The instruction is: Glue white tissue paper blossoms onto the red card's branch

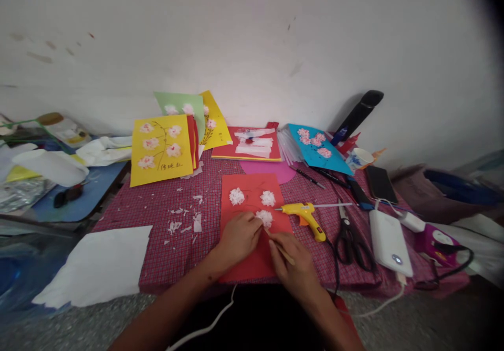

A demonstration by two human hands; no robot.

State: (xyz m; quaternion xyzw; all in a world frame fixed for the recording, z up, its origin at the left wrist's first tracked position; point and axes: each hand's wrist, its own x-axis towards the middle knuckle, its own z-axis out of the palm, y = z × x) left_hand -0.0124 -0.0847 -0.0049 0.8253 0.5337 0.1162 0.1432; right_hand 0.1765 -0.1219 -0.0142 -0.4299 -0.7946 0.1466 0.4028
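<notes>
A red sheet (252,261) lies at the table's front edge, with white crumpled-paper flowers on its upper half: one at the left (237,196), one at the right (268,198) and one lower down (264,218). Faint dark lines run between them. My left hand (241,237) rests on the sheet, fingers closed at the lower flower's edge; what they pinch is too small to name. My right hand (293,261) is closed round a thin wooden stick (284,254), whose far end points at that flower, close to my left fingertips.
Right of the sheet lie a yellow glue gun (305,214), black scissors (349,240) and a white power bank (390,243). White scraps (197,222) and a white sheet (106,261) lie left. Flower cards in yellow (161,151) and blue (321,148) stand behind.
</notes>
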